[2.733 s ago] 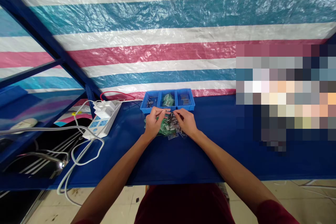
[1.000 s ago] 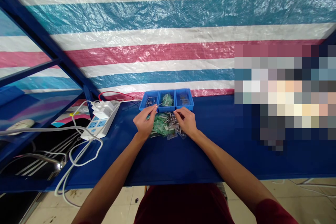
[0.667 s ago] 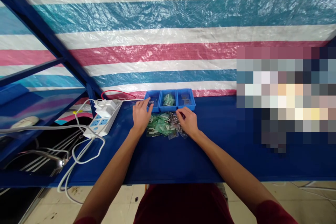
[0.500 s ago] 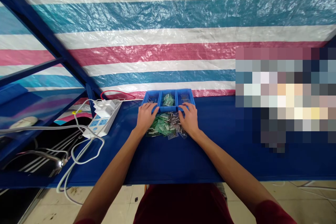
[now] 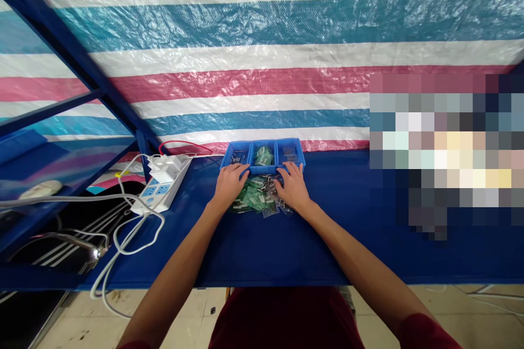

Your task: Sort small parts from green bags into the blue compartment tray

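Three blue bins [image 5: 263, 170] stand side by side against the striped sheet. The left one has a few metal pieces [image 5: 236, 158] in it, the middle one green packets [image 5: 263, 155], the right one small clear packets [image 5: 290, 152]. In front of them lies a pile of green and clear plastic packets [image 5: 256, 194] mixed with metal screw-like pieces [image 5: 268, 185]. My left hand [image 5: 230, 182] rests at the front of the left bin, fingers apart. My right hand [image 5: 292, 185] lies at the front of the right bin, fingers spread, its thumb by the pile. Neither hand shows anything held.
A white power strip [image 5: 161, 188] with plugs and looping white cables [image 5: 141, 229] lies on the blue table [image 5: 266, 253] at left. A blue metal frame [image 5: 118, 112] rises there. A pixelated area covers the right side.
My right thumb has drawn down from the bin edge toward the pile. My left fingers have shifted slightly. The bins and pile look the same.
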The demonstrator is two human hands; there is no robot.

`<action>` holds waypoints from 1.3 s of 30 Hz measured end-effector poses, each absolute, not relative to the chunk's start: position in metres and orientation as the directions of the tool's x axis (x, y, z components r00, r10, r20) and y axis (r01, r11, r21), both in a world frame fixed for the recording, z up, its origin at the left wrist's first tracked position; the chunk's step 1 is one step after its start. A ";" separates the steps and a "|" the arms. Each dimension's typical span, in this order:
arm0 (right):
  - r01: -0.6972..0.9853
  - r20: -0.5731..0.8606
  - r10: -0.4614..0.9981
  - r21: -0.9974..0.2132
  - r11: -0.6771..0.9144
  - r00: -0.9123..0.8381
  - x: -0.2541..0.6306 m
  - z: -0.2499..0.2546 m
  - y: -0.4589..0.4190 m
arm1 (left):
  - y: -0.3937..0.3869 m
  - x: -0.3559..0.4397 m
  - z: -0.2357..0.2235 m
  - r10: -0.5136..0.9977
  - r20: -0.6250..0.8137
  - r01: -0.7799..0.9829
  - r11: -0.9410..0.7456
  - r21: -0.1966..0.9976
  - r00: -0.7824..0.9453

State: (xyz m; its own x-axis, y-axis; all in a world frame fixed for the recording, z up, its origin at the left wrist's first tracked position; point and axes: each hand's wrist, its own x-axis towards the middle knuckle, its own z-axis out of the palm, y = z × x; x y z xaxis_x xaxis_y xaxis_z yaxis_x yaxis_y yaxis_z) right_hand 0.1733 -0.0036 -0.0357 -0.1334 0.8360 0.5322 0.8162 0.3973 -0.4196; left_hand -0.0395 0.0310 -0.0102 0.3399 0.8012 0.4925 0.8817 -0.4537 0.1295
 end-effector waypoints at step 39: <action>0.712 0.093 0.759 -0.290 0.640 -0.645 0.213 -0.039 -0.027 | -0.021 -0.062 -0.017 0.761 0.029 0.750 -0.644 0.150 0.648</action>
